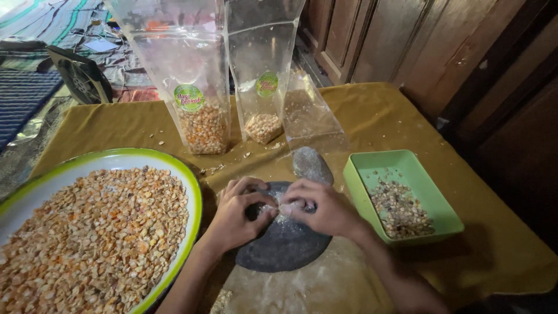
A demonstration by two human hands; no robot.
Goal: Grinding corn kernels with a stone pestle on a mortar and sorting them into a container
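Both hands meet over the dark round stone slab [282,244] on the worktop: left hand [238,212] and right hand [322,209] fingers pinching pale kernel bits [279,208] between them (equally near), beside the green tray [427,235].

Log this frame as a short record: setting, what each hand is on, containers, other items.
Setting: table under a mustard-yellow cloth
Left hand: fingers on pale crumbs over a flat round dark stone slab
Right hand: pinching the same crumbs
Left of the slab: big white green-rimmed bowl of orange kernels
Right of the slab: square green plastic tray with husk bits
Behind: grey oval stone; two clear labelled pouches, partly filled
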